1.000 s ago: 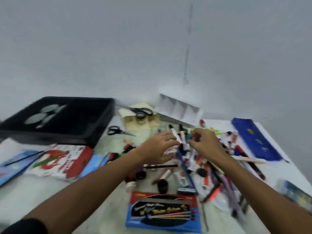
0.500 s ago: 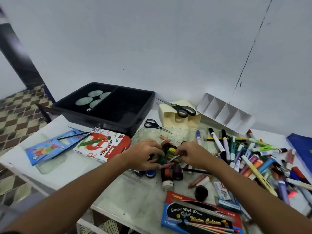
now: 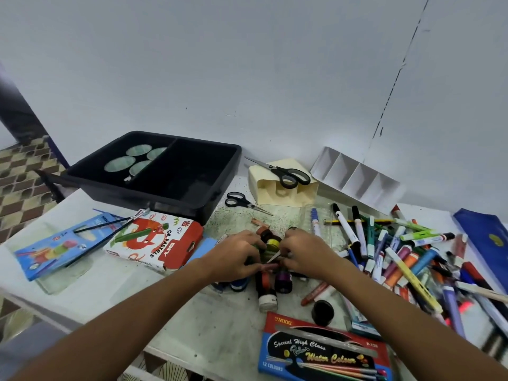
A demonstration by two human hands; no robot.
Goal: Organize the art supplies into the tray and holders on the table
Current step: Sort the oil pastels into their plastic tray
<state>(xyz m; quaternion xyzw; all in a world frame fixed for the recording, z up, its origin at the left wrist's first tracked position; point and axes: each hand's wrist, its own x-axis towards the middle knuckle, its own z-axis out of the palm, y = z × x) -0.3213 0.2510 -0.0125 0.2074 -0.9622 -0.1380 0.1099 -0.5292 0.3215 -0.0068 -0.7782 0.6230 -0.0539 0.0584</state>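
Left hand (image 3: 233,255): fingers curled over the paint bottles (image 3: 270,266), gripping them.
Right hand (image 3: 303,253): curled on the same bottles from the other side.
Bottles: mid-table (image 3: 170,303), between both hands.
Tray (image 3: 167,171): black, at the back left.
Markers (image 3: 395,251): heaped at right.

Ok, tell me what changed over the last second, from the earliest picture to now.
Both hands moved from the marker pile leftward to the cluster of small paint bottles. The left hand and right hand now curl around the bottles from either side; which bottles each grips is unclear. The view also shifted. The black tray, both scissors and the white divider holder stayed put.
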